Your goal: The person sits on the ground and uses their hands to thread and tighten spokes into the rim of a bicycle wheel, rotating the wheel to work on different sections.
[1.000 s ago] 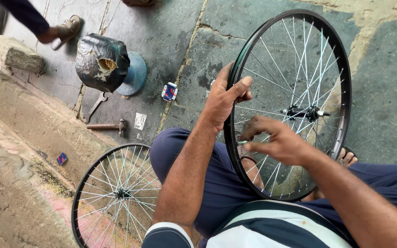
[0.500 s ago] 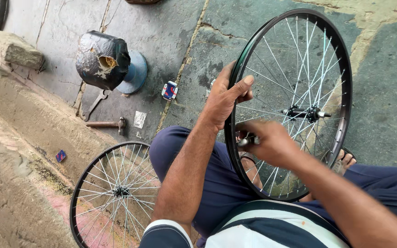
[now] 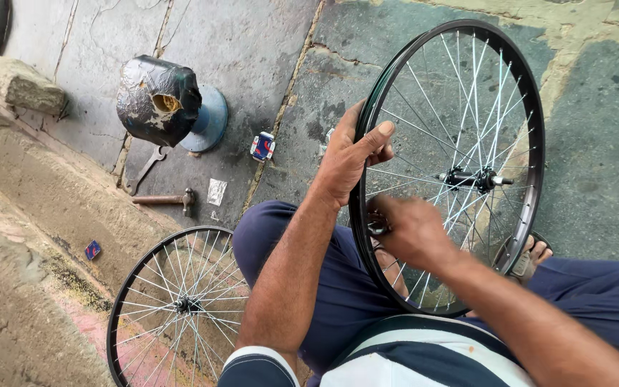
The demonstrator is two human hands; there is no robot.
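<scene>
Wheel work fills the middle of the view: a black bicycle wheel (image 3: 460,168) with silver spokes stands upright between the person's knees, its lower rim near a sandalled foot (image 3: 528,258), its hub (image 3: 471,179) right of centre. The left hand (image 3: 349,158) is clamped on the rim's left edge, thumb hooked over the inside; the right hand (image 3: 410,229) is closed round a small dark metal tool (image 3: 378,226) — likely a spoke key — pressed at the rim's inner side. By its look the wheel should handle light and stiff at the rim, while the thin spokes would bend if grabbed, so the rim or the axle ends are the places to take hold. On the stone floor just left of the wheel lies a small red, white and blue packet (image 3: 262,145); further left a clear wrapper (image 3: 217,191), a hammer (image 3: 162,200), a wrench (image 3: 145,170), and a battered black stand on a blue round base (image 3: 159,100). A second spoked wheel (image 3: 177,304) lies flat at the lower left, and a tiny blue square label (image 3: 92,249) sits on the concrete kerb.
</scene>
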